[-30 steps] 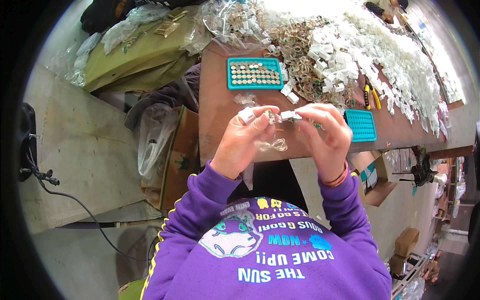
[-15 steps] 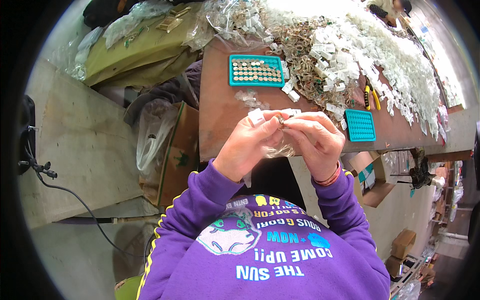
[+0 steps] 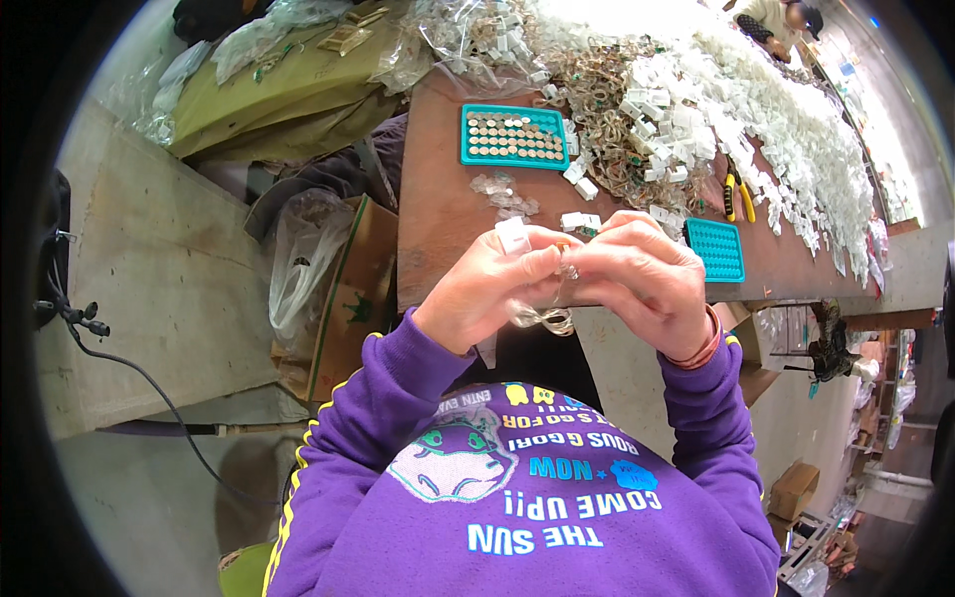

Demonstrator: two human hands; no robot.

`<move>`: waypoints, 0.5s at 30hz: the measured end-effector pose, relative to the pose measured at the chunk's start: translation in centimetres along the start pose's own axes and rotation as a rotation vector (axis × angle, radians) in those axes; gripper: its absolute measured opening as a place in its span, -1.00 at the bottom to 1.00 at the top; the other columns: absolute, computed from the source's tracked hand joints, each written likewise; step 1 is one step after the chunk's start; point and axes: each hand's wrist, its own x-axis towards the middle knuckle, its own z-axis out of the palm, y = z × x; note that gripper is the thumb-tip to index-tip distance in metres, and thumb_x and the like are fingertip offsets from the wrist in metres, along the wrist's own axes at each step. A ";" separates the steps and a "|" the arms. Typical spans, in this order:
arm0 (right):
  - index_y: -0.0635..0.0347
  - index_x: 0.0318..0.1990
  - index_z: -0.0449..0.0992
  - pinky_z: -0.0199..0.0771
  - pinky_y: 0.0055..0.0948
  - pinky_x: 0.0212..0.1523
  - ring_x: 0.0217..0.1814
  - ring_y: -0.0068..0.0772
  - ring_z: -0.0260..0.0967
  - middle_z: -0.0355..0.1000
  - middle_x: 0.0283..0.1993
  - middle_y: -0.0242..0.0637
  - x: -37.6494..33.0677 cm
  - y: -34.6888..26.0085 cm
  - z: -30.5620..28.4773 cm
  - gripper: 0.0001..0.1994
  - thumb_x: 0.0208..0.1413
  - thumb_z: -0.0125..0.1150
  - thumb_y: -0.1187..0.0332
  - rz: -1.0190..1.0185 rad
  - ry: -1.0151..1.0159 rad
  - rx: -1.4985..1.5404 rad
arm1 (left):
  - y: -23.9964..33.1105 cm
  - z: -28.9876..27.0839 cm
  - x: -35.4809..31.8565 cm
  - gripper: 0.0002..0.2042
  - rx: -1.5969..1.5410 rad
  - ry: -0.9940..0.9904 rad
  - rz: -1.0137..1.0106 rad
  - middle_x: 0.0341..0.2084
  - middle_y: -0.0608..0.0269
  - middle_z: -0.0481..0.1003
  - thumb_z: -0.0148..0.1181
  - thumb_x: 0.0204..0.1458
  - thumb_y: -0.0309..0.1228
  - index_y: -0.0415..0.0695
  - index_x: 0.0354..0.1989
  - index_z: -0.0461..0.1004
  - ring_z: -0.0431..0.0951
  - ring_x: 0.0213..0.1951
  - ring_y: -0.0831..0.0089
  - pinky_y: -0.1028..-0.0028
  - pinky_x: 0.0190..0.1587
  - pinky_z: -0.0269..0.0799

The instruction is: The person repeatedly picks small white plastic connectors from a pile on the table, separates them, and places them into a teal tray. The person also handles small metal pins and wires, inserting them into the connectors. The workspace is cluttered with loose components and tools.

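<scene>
Clear plastic film (image 3: 542,316), crinkled and glossy, hangs from between the two hands held together just over the near edge of the brown table (image 3: 438,214). The left hand (image 3: 487,289) pinches a small white block (image 3: 513,235) at its fingertips, while the right hand (image 3: 647,279) curls closed around something tiny and metallic (image 3: 565,261) where the thumbs meet; what that piece is cannot be made out, since the fingers cover most of it. Purple sleeves run up from the lower edge. Farther back on the table sits a teal tray (image 3: 514,137) filled with rows of small round brassy pieces, and a second teal tray (image 3: 716,249), finely gridded, lies to the right, partly behind the right hand. Beyond them spreads a heap of white plastic parts (image 3: 756,109) mixed with tangled brownish bits, its far end washed out by glare. Yellow-handled pliers (image 3: 733,197) lie beside the heap.
</scene>
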 end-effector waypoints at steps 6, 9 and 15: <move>0.21 -0.15 0.61 0.49 -0.41 -0.30 -0.30 -0.25 0.47 0.48 -0.29 -0.21 0.4 0.0 0.1 -0.73 -0.09 0.33 0.56 0.002 0.020 -0.062 | 0.1 -0.3 0.0 -0.71 0.067 -0.004 0.021 -0.53 0.49 0.36 0.19 0.20 -0.36 -0.33 -0.03 0.52 0.21 -0.50 0.73 0.66 -0.49 0.10; 0.21 -0.17 0.61 0.49 -0.42 -0.31 -0.30 -0.26 0.47 0.47 -0.29 -0.21 0.4 0.2 0.0 -0.73 -0.10 0.32 0.58 0.000 -0.005 -0.089 | -0.1 -0.3 0.1 -0.71 0.101 0.013 0.018 -0.54 0.49 0.35 0.20 0.20 -0.35 -0.33 -0.03 0.51 0.21 -0.51 0.73 0.66 -0.49 0.11; 0.23 -0.19 0.61 0.50 -0.42 -0.33 -0.33 -0.26 0.49 0.48 -0.27 -0.21 0.0 0.2 0.3 -0.76 -0.08 0.30 0.60 0.044 0.027 -0.087 | -0.6 0.1 0.0 -0.71 0.093 0.066 0.008 -0.54 0.50 0.35 0.20 0.20 -0.34 -0.32 -0.05 0.50 0.22 -0.51 0.72 0.65 -0.47 0.14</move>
